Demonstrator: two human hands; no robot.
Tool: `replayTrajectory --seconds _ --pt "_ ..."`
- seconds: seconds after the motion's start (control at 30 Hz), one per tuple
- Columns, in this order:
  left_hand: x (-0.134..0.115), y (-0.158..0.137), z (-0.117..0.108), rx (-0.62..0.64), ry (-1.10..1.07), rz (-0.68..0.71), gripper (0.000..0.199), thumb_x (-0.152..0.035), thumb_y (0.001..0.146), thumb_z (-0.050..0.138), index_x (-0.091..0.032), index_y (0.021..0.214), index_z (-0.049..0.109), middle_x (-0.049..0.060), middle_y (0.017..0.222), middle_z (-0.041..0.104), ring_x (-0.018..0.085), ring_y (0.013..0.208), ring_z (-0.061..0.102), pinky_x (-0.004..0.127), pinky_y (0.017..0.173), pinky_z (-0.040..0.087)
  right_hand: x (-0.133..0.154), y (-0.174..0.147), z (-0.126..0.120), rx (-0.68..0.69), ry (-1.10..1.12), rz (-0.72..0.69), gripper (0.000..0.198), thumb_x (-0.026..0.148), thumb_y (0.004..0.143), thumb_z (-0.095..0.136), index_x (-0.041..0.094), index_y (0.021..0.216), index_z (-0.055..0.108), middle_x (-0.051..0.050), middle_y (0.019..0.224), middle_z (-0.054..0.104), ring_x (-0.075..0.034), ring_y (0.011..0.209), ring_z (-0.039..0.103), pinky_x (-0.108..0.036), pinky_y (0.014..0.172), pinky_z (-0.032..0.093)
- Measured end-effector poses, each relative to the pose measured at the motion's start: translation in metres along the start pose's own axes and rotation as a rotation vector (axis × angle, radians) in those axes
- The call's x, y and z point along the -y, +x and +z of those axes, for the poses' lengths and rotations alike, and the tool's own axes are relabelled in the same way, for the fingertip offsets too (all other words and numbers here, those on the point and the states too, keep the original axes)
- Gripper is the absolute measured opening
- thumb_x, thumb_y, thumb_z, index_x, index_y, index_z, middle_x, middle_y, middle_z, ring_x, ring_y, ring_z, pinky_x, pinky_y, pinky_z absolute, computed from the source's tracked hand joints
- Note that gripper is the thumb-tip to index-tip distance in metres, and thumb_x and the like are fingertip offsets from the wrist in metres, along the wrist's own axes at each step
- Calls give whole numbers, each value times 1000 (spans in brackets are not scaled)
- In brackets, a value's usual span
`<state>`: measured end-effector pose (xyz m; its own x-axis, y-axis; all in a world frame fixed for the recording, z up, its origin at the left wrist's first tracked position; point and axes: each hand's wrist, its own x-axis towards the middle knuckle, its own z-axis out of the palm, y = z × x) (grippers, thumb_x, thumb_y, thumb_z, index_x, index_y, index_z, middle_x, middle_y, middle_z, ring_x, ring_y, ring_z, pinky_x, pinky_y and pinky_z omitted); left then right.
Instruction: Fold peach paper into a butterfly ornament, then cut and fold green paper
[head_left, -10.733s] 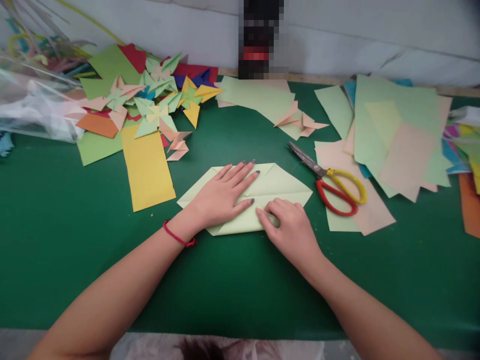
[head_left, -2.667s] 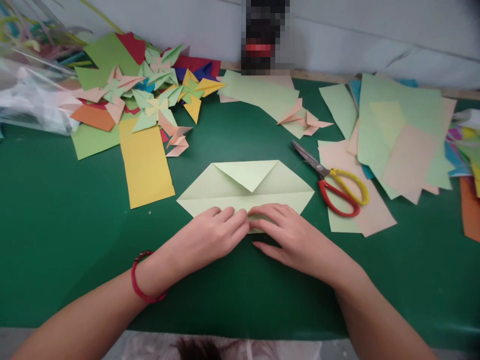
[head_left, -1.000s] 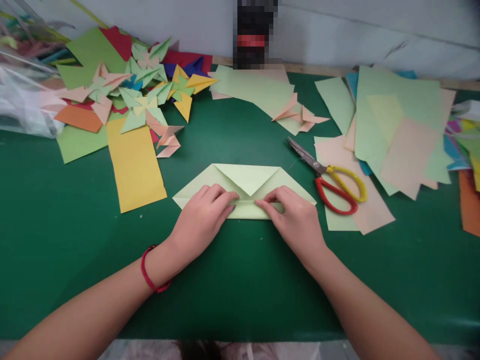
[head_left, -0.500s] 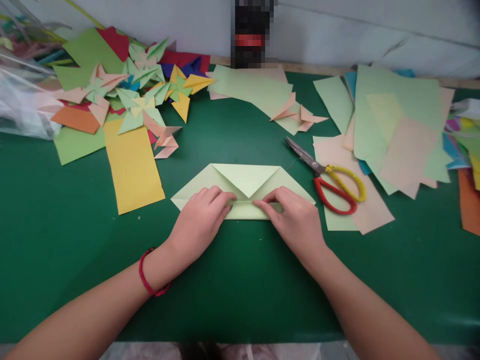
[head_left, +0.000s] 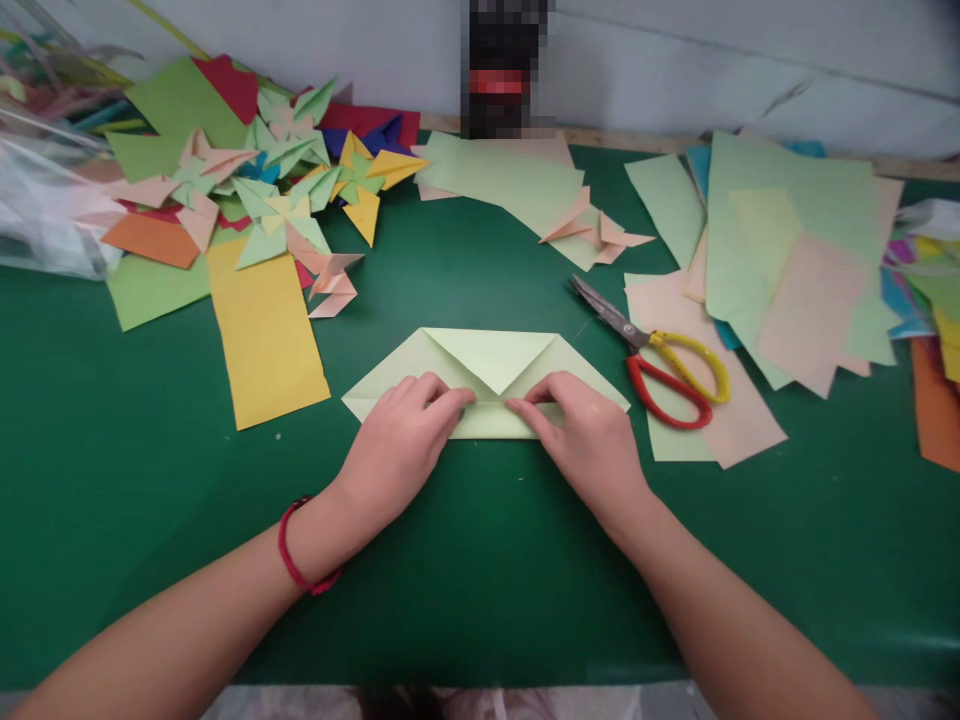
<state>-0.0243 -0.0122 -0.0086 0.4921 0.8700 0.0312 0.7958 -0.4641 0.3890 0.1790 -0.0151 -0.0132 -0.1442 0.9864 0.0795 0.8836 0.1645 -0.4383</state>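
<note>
A pale green sheet of folded paper (head_left: 491, 355) lies on the green table in front of me. Its top flap comes down to a point in the middle, and a folded strip runs along the near edge. My left hand (head_left: 405, 425), with a red cord bracelet at the wrist, is closed on the left part of that strip. On the right part, my right hand (head_left: 585, 430) pinches the same fold between thumb and fingers. Both sets of fingertips are near the centre, a short gap apart. The hands hide parts of the near edge.
Scissors (head_left: 641, 345) with red and yellow handles lie right of my right hand, partly on loose paper. A paper stack (head_left: 795, 250) is at the back right. Folded paper flowers (head_left: 281, 205) and a yellow sheet (head_left: 270, 340) lie at the left; a plastic bag (head_left: 52, 200) is beyond.
My left thumb has shifted slightly toward the middle along the fold. My right hand and the paper stay almost where they were.
</note>
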Motion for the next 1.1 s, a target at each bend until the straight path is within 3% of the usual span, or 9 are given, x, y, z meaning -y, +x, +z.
replayTrajectory --seconds 0.1,0.2,0.3,0.4,0.5,0.67,0.8,1.1 --pt "-2 -2 -1 -44 106 41 23 -15 91 45 -19 107 60 6 89 56 20 80 51 33 70 46 1 0 -1 8 2 5 24 40 86 56 19 75 55 0 74 63 -14 66 58 -25 58 36" --pt "-6 -3 -2 -118 192 172 26 -11 89 45 -17 110 61 10 106 59 24 97 53 40 85 45 1 -1 0 14 -1 -6 24 40 86 55 19 75 53 -1 74 63 -14 66 57 -25 59 36" --pt "-12 -4 -1 -105 250 346 31 -9 90 42 -10 116 58 13 116 59 25 105 54 40 93 44 1 -1 0 9 -3 -24 25 40 88 52 19 75 53 -1 73 62 -14 67 57 -26 60 37" --pt "-20 -9 5 -87 336 408 36 -5 89 38 -1 120 55 17 120 60 26 110 55 38 96 44 1 0 0 1 -8 -44 26 40 89 49 19 74 53 -2 72 61 -14 67 57 -26 61 37" --pt "-29 -17 13 -41 351 345 42 -8 90 33 1 127 48 19 132 52 30 120 49 42 101 40 2 0 0 5 -8 -58 26 38 90 48 19 74 52 -2 72 61 -14 66 56 -26 62 37" --pt "-44 -27 21 89 326 144 56 -36 95 29 -2 139 34 19 145 34 32 134 32 47 107 30 3 0 0 5 -17 -72 23 35 90 49 18 75 52 -2 73 61 -14 67 57 -26 63 38" --pt "-45 -27 22 110 300 128 63 -44 93 29 -4 141 31 18 147 31 32 136 28 47 109 25 3 0 0 0 -36 -87 22 35 89 51 18 75 53 -2 74 62 -14 67 56 -26 63 37" --pt "-44 -28 22 119 299 122 62 -44 94 28 -4 142 30 18 148 29 31 137 26 46 110 22 3 1 1 15 -47 -83 22 35 89 51 18 75 52 -1 74 61 -14 67 55 -26 63 37"
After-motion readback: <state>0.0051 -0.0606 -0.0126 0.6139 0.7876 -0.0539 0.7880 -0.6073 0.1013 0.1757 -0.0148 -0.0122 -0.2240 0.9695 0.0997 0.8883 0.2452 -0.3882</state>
